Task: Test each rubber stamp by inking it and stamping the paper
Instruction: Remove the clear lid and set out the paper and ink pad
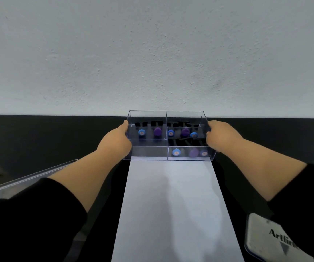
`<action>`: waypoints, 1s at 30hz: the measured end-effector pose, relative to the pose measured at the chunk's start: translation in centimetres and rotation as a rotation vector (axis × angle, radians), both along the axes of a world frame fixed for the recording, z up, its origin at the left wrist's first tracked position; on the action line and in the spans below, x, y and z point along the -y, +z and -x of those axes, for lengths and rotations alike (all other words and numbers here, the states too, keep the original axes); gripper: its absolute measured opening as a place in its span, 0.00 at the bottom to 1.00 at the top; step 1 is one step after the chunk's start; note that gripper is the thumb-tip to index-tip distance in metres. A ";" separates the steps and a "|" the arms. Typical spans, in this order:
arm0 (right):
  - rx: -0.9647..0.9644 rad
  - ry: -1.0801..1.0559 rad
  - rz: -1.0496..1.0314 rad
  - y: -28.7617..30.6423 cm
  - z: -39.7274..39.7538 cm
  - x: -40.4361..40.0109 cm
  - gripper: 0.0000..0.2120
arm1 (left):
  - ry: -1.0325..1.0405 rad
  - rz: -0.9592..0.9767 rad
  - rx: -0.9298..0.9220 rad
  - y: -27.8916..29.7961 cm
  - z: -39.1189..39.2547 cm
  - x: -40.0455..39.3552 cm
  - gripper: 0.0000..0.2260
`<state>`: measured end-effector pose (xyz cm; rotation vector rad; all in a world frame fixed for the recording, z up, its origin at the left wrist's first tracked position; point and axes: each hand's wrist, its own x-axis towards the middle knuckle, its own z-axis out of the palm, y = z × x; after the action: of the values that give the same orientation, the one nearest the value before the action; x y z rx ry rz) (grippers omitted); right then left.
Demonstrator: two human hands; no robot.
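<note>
Head view: both hands hold a clear box (166,146) in the middle of the frame, at the far end of the paper (171,205).
Left hand (117,141): presses the box's left wall; whether the fingers curl round it I cannot tell.
Right hand (221,137): grips the right wall.
Progress: the paper has no marks, so I think no stamp is tested yet.
Ink pad (271,237): shut tin, lower right.
Stamps (185,131): five seen (three blue, two purple); the rest look like reflections.

One clear box (148,153) with two compartments holds stamps: two in the left compartment, one blue-topped (142,132) and one purple-topped (157,131). The right compartment's jumbled stamps cannot be counted surely. One paper sheet (173,205), one ink pad tin (269,237), two hands.
</note>
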<state>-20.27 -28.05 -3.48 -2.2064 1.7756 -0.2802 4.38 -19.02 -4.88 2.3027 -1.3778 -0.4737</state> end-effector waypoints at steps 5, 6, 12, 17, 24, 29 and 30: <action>0.017 -0.012 -0.002 -0.3 -0.2 0.3 0.10 | 0.001 -0.004 -0.011 -0.2 -0.1 0.2 0.32; 0.021 -0.019 -0.002 -0.4 -0.3 0.4 0.10 | 0.002 -0.001 -0.012 -0.3 0.0 0.2 0.32; 0.125 -0.076 -0.017 -0.8 -0.2 0.2 0.12 | 0.039 0.021 0.030 -0.4 0.6 -0.4 0.26; 0.164 -0.051 0.044 -0.5 0.3 -2.1 0.16 | -0.097 -0.092 0.170 0.8 3.2 -2.6 0.22; 0.111 0.115 0.092 1.4 1.7 -7.1 0.07 | -0.308 -0.062 0.239 1.7 8.3 -6.4 0.21; 0.005 0.247 0.001 3.0 4.3 -11.1 0.07 | -0.585 -0.018 0.168 2.5 12.3 -9.7 0.19; -0.034 0.262 -0.038 3.3 5.1 -11.9 0.07 | -0.617 -0.020 0.149 2.5 13.0 -10.2 0.19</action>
<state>-25.36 -16.15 -0.19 -2.3946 1.4716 -0.1505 -8.59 -8.81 -2.35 1.9206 -2.1699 -0.4989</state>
